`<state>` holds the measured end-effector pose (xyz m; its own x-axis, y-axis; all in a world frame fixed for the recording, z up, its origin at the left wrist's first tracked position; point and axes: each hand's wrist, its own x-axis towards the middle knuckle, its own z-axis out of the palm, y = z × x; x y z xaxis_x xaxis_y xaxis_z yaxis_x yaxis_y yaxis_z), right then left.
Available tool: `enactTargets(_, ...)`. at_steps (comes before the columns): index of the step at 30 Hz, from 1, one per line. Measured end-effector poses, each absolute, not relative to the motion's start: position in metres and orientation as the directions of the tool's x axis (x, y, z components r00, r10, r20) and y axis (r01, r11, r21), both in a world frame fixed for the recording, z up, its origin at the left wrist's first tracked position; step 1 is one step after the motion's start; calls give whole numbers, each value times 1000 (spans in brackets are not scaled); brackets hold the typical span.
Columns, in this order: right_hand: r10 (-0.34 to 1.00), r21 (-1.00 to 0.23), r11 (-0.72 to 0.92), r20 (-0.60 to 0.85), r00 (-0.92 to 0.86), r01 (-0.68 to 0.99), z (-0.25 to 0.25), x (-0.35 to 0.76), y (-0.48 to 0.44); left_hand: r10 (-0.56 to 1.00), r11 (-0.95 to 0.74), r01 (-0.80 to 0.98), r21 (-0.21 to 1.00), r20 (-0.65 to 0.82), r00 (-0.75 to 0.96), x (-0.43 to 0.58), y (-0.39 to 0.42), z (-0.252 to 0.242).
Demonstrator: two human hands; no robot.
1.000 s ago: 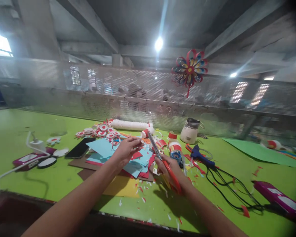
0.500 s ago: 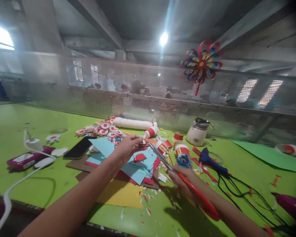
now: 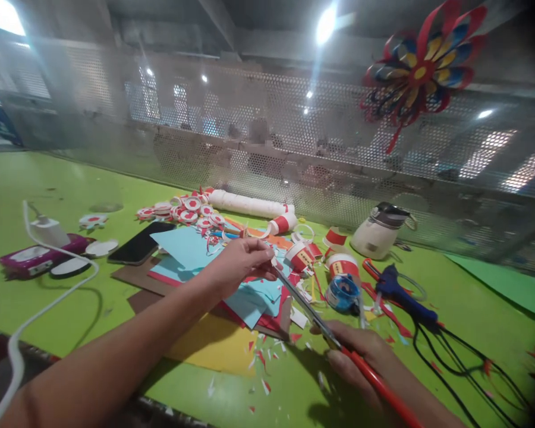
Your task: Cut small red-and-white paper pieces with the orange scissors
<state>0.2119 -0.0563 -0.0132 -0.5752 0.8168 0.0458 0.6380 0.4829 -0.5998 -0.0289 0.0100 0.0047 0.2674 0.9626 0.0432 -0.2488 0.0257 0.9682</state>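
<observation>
My left hand (image 3: 243, 264) is closed in a pinch over the stacked paper, with a small whitish scrap of paper (image 3: 274, 260) at its fingertips. My right hand (image 3: 361, 351) grips red-handled scissors (image 3: 305, 304), seen nearly edge-on. Their blade tips reach up to the scrap, close by my left fingers; whether they touch it I cannot tell. Beneath my left hand lie light blue sheets (image 3: 182, 246), with red and brown sheets under them and a yellow sheet (image 3: 214, 345) nearer me. Cut red-and-white paper cups (image 3: 301, 257) stand just beyond the blades.
A blue glue gun (image 3: 405, 297) with black cables lies right, near a blue tape roll (image 3: 342, 292) and a pale jug (image 3: 377, 232). Left are a phone (image 3: 140, 244) and a purple power strip (image 3: 44, 255). Round red-and-white pieces (image 3: 189, 208) pile behind; scraps litter the front.
My view has tilted downward and shifted, so the table appears higher. The scissors have turned more edge-on, and their tips are closer to my left fingers. The left hand keeps its pinch.
</observation>
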Motion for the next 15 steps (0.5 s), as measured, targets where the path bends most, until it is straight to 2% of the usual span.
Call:
enactTargets(9,833,-631,481,112,-542,609,-15,211,-60,966,46,-202,978,7,258,-27,6,8)
enactTargets(15,826,-593,472,39,-562,652,-14,212,-61,972,40,-202,979,8,233,-26,7,6)
